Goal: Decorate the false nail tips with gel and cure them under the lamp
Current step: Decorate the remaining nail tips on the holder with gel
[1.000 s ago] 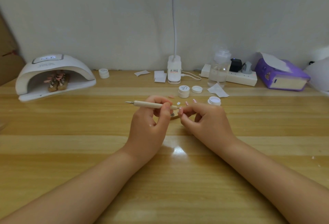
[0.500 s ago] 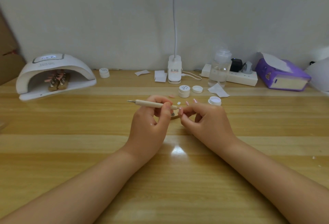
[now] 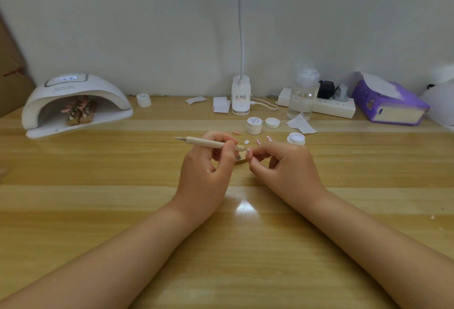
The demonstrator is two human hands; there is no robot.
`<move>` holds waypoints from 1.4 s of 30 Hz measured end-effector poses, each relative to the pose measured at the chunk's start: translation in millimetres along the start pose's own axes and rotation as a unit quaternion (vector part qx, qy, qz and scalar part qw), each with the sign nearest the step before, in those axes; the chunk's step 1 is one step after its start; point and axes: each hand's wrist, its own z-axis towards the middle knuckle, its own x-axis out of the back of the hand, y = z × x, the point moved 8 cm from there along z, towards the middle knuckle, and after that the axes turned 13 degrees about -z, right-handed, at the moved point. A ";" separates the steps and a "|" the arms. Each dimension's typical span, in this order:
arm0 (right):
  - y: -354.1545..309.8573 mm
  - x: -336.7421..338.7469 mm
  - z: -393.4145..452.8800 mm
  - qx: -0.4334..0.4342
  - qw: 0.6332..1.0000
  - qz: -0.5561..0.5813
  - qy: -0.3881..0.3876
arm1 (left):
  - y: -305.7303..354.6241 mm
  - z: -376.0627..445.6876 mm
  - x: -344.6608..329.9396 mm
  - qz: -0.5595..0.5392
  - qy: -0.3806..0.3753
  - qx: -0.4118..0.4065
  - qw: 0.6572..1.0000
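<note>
On the wooden bench (image 3: pixel 122 198), near its middle, a dotting pen (image 3: pixel 208 143) is gripped by the curled fingers of the left hand (image 3: pixel 205 173), its tip touching one pale nail tip (image 3: pixel 248 153) pinched by the fingers of the right hand (image 3: pixel 285 171). Four loose nail tips are counted just behind the hands. Three small white jars are seen: two closed, one open (image 3: pixel 296 138), with one lid (image 3: pixel 272 122) beside. More nail tips on stands are kept inside the one curing lamp (image 3: pixel 73 102) at far left.
</note>
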 end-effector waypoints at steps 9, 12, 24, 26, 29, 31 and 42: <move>0.2 -0.3 -0.3 0.000 1.000 0.002 -0.002 | 0.7 0.2 0.2 -0.003 0.002 -0.001 1.000; 1.0 -0.6 -1.7 -0.003 1.000 0.002 -0.001 | 1.0 -0.1 0.6 -0.007 0.005 -0.001 1.000; 2.7 1.5 -0.3 -0.019 1.000 0.014 0.013 | 5.1 -1.4 2.7 -0.056 0.012 -0.008 0.998; 2.9 1.2 0.0 -0.021 1.000 0.015 0.012 | 3.3 -1.6 1.7 -0.047 0.007 -0.003 0.999; 2.7 0.6 -0.3 -0.020 1.000 0.017 0.006 | 0.8 -2.1 -0.7 -0.022 -0.005 0.002 1.000; 3.0 1.3 -0.6 -0.021 1.000 0.017 0.008 | 0.9 -1.6 -1.5 -0.011 -0.009 0.001 1.000; 2.1 1.2 -0.3 -0.023 1.000 0.018 -0.001 | 2.7 -1.6 -2.5 -0.005 -0.016 0.002 1.000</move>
